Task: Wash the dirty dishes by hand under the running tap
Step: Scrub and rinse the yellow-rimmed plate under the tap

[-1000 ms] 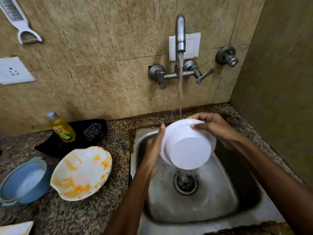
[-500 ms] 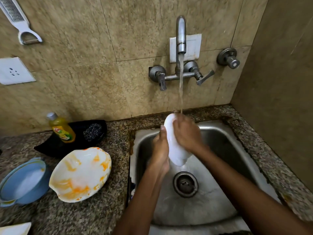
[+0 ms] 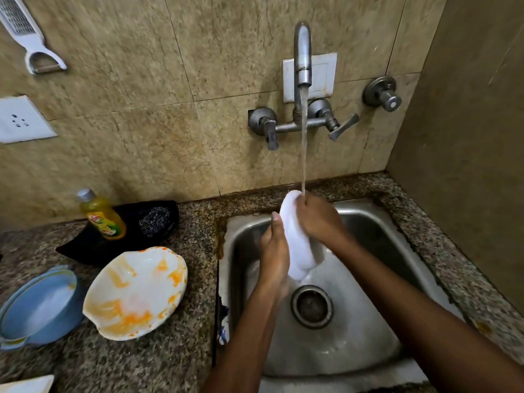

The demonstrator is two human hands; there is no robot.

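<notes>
Print is scarce: the yellow dish-soap bottle with a silver cap carries a red, green and yellow label, but the lettering is too blurred to read.

Over the stainless-steel sink basin, at about 1 o'clock from its round drain, a small white bowl is held on edge between both hands. The left hand grips its 9 o'clock side, thumb pointing up along the rim. The right hand is curled over the bowl's top and 3 o'clock side. A thin stream of water falls from the curved chrome wall tap and lands where the right hand meets the bowl's upper rim.

On the speckled granite counter, at 9 o'clock from the sink, lies a wide white bowl smeared with orange sauce. At its 9 o'clock sits a pale blue plastic dish. At its 12 o'clock a black tray holds the soap bottle and a dark steel scrubber. On the tiled wall hang a white grater-peeler and a white socket plate at far left, and a round chrome valve knob at 3 o'clock from the tap.
</notes>
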